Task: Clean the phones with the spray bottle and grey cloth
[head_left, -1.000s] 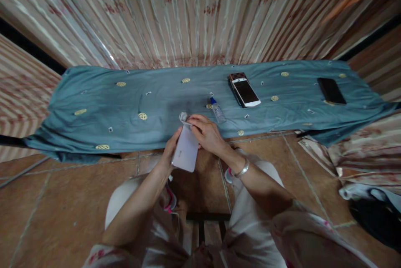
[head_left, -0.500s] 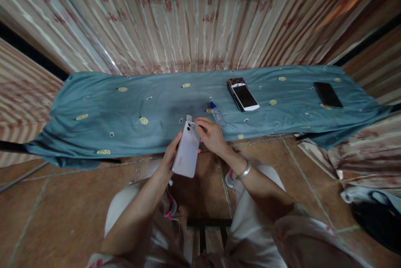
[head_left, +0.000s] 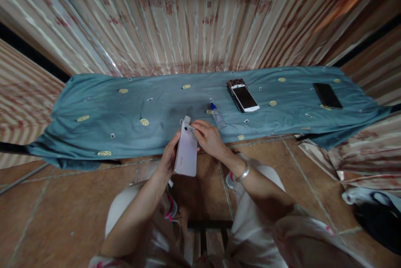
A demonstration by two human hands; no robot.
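Observation:
My left hand [head_left: 170, 154] is wrapped round the left edge of a pale lilac phone [head_left: 186, 153], its back with the camera lenses facing up. At the phone's top end, my right hand [head_left: 209, 136] pinches a small whitish piece [head_left: 190, 126] by the lenses; what it is cannot be made out. A pale object [head_left: 187, 119] sticks out past the phone's top edge. Just beyond my right hand, a small clear bottle with a blue cap [head_left: 218, 116] lies on the blue-green cloth [head_left: 166, 103].
A white phone [head_left: 246, 97] rests on a dark patterned case to the right of the bottle. Farther right lies a black phone [head_left: 328, 95]. Striped curtains [head_left: 188, 21] hang behind the cloth. A dark bag [head_left: 376, 222] sits at the lower right.
The phone has turned slightly in my left hand, and its lower end has shifted a little. My right hand has moved slightly left and down over the lenses.

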